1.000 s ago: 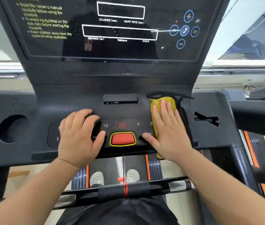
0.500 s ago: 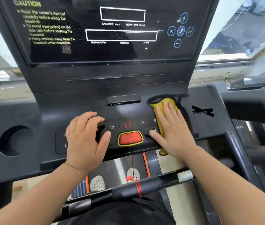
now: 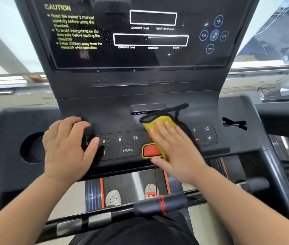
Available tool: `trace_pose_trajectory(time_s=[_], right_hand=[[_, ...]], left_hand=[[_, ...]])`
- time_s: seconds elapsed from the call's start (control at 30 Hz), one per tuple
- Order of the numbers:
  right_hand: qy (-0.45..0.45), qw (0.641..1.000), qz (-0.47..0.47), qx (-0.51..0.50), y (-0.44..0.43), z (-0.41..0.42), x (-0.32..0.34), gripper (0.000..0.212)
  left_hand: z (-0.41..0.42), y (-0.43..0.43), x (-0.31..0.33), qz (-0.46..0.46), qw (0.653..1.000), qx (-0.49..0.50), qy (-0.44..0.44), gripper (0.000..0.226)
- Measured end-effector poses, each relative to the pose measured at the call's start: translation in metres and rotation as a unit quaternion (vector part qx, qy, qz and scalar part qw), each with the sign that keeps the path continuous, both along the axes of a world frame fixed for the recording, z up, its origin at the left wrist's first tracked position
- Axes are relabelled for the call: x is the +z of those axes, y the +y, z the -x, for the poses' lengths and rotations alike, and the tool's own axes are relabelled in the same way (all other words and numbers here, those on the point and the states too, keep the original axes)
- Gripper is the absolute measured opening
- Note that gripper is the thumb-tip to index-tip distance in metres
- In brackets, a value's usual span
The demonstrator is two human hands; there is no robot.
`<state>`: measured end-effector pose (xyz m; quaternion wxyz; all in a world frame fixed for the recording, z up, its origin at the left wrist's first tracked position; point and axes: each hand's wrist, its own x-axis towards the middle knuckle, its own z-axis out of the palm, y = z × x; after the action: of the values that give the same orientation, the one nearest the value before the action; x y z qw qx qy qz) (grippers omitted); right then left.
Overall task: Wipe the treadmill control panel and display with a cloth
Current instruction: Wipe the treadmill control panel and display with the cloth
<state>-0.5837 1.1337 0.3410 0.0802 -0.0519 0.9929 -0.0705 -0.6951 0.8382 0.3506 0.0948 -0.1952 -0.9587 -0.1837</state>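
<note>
The treadmill's dark display filled the top of my view, its glass speckled with droplets and its lower edge meeting a plain black ledge. Below it the control panel sloped toward me. It ended on the left at a round cup hole and on the right at a key cluster marked 9, 12, plus and minus, which lay uncovered just beside the cloth's black trim. Under the panel's front edge I saw the belt with two pale shoes on it, and the handlebar crossing nearest me. The left hand rested on the left end of the key strip, its grip loose and holding nothing, the thumb lying by the 6. The right hand lay flat, grip wide and fingers straight, pressing the yellow cloth onto the middle of the panel. The cloth reached from just below the small port block down over the right side of the red button. Between the hands the 9, the 12 and the PROG key lay bare and beaded with droplets. A red cord ran from below the button to the handlebar.
</note>
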Motion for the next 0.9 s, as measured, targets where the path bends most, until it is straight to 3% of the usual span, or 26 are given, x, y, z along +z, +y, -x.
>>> trace_pose_trajectory(time_s=[0.07,0.2,0.27,0.4,0.63,0.8,0.9], right_hand=[[0.005,0.997,-0.007,-0.083,0.026,-0.003,0.001,0.090],[-0.016,0.977,-0.007,-0.214,0.011,0.007,0.007,0.107],[-0.029,0.980,-0.001,-0.196,-0.014,0.014,0.011,0.113],[-0.074,0.995,0.006,-0.061,-0.066,0.019,0.022,0.112],[-0.093,0.990,0.001,0.109,-0.132,0.036,0.026,0.095],[-0.028,0.994,-0.097,0.030,-0.103,0.049,0.016,0.091],[-0.022,0.997,-0.065,-0.038,-0.132,0.059,0.010,0.101]], left_hand=[[0.004,-0.007,-0.001,0.010,1.000,0.001,-0.010,0.051],[0.008,-0.022,-0.008,0.019,0.999,-0.008,-0.032,0.055],[0.007,-0.029,-0.011,0.021,0.999,-0.020,-0.039,0.056],[0.006,-0.045,-0.013,0.048,0.997,-0.063,-0.013,0.057],[0.015,-0.072,-0.013,0.074,0.994,-0.075,-0.006,0.061],[0.040,-0.086,-0.013,0.128,0.989,-0.069,-0.036,0.066],[0.046,-0.086,-0.016,0.138,0.986,-0.074,-0.050,0.069]])
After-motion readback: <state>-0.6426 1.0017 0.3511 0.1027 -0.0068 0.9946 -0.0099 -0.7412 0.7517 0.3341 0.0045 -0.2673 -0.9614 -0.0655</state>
